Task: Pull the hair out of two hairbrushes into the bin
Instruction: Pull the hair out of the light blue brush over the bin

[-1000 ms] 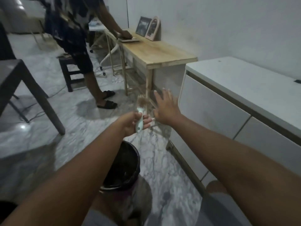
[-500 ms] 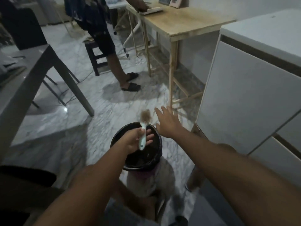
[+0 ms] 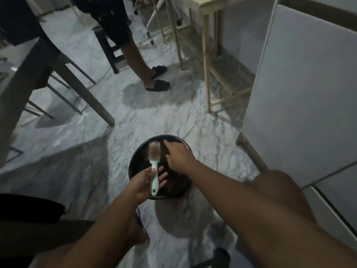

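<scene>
Pale hairbrush (image 3: 154,165) w/ hair now over the bin (image 3: 135,167), left hand (image 3: 144,183) gripping handle; right hand (image 3: 178,156) open, closing in to pluck.

Home room: marble floor (image 3: 146,120), wooden desk (image 3: 206,55), cabinets (image 3: 301,84).

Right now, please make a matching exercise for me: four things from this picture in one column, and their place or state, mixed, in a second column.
Things:
1. hairbrush
2. right hand
3. bin
4. wooden table

Places or states:
A. stands on the marble floor under both hands
B. open, fingers spread, beside the bristles
C. stands by the white cabinet
D. held by its handle in the left hand, bristles full of hair

Pairs: 1-D, 2-B, 3-A, 4-C
</scene>
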Motion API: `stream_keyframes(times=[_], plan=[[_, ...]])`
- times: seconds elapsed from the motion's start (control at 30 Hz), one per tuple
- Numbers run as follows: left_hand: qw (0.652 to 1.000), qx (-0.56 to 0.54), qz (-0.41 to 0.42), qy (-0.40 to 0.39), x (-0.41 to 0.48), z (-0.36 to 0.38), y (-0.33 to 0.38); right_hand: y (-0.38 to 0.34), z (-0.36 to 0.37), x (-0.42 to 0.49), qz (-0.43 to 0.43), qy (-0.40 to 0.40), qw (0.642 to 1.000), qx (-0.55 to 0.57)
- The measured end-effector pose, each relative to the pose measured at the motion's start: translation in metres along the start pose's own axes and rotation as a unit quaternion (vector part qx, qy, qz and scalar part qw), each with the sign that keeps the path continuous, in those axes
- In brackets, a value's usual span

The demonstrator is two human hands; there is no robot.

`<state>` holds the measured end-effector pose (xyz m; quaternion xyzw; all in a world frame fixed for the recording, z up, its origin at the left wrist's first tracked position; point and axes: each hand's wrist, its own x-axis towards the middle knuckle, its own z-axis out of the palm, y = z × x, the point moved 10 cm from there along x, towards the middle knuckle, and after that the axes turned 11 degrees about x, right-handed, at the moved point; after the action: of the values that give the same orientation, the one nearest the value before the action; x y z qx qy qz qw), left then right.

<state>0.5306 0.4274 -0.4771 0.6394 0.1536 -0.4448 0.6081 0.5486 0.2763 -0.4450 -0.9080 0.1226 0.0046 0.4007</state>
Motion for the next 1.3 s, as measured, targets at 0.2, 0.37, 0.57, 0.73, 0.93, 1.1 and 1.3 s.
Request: stream_keyframes(times=[0.2, 0.37, 0.57, 0.73, 0.93, 1.1, 1.3], plan=[[0.999, -0.027, -0.019, -0.028, 0.043, -0.033, -0.002, 0.007, 0.054, 0.048, 0.016, 0.012, 0.991, 0.131], [0.999, -0.016, -0.015, -0.042, 0.087, -0.053, -0.008, 0.024, 0.079, 0.069, 0.062, 0.069, 0.970, 0.225], [0.998, -0.053, -0.016, -0.042, 0.116, -0.067, -0.025, 0.050, 0.089, 0.081, 0.099, 0.150, 0.948, 0.263], [0.994, -0.105, -0.022, -0.025, 0.120, -0.081, -0.041, 0.072, 0.090, 0.078, 0.133, 0.220, 0.905, 0.338], [0.995, -0.095, -0.011, 0.017, 0.113, -0.082, -0.043, 0.074, 0.064, 0.064, 0.138, 0.371, 0.816, 0.422], [0.991, -0.120, -0.027, 0.052, 0.115, -0.090, -0.046, 0.079, 0.041, 0.052, 0.133, 0.482, 0.729, 0.467], [0.989, -0.145, 0.017, -0.004, 0.110, -0.086, -0.028, 0.091, 0.073, 0.069, 0.230, 0.184, 0.935, 0.196]])
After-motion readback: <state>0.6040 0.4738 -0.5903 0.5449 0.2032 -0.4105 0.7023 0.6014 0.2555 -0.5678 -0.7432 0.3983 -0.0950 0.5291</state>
